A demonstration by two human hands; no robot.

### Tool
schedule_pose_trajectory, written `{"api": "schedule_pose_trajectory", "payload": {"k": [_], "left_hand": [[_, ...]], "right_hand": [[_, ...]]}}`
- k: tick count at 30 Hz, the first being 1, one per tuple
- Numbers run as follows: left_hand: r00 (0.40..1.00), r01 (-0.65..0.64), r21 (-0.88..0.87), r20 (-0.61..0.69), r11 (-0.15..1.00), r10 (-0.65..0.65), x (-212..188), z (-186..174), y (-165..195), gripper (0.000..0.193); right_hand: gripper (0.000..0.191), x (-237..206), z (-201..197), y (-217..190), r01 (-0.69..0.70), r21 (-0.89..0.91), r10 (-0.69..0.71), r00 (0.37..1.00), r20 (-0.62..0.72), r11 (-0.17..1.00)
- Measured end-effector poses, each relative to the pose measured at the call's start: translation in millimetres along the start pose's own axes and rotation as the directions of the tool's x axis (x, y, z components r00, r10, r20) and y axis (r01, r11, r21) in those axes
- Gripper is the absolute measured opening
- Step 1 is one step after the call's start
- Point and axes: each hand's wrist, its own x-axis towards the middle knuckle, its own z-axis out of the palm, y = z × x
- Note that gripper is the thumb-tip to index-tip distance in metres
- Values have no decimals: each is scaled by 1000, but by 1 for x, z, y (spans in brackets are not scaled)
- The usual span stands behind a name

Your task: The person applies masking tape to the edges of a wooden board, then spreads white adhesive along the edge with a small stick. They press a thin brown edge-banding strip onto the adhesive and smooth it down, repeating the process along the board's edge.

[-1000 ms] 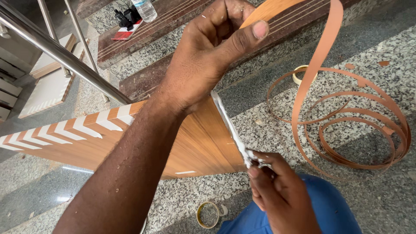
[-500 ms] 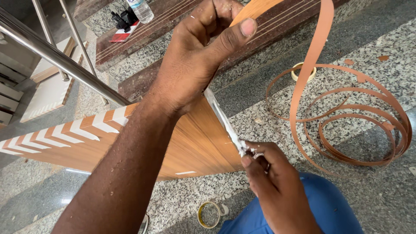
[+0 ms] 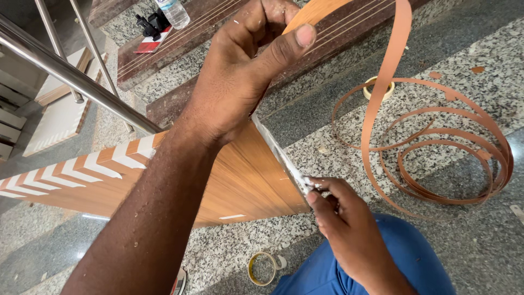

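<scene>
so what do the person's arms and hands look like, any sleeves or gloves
Both are bare: no gloves, no sleeves, no watch or rings in view. The left hand and its forearm carry pale dusty specks, thickest on the knuckles. The right hand has whitish smears on its fingertips.

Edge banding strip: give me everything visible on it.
The edge banding strip is a thin, flexible, orange-brown band with a wood-look face. Its upper end is pinched in the left hand at the panel's top; from there it arcs down to the granite floor, where the rest lies in loose overlapping loops.
</scene>
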Motion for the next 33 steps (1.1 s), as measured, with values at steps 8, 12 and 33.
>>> {"api": "schedule_pose_trajectory", "payload": {"k": [8,12,33], "left_hand": [[997,-67,-44,31,997,69,0,0,-1,26],[999,-38,-44,13,998,38,-1,0,-1,25],[999,-42,25,10,999,42,-4,0,0,34]], "right_hand": [[27,-25,-3,8,109,182,-107,994,-21,977],[28,1,-4,8,-10,-79,12,1000,18,997],[33,-49,54,68,77,678,-105,995,0,731]]}}
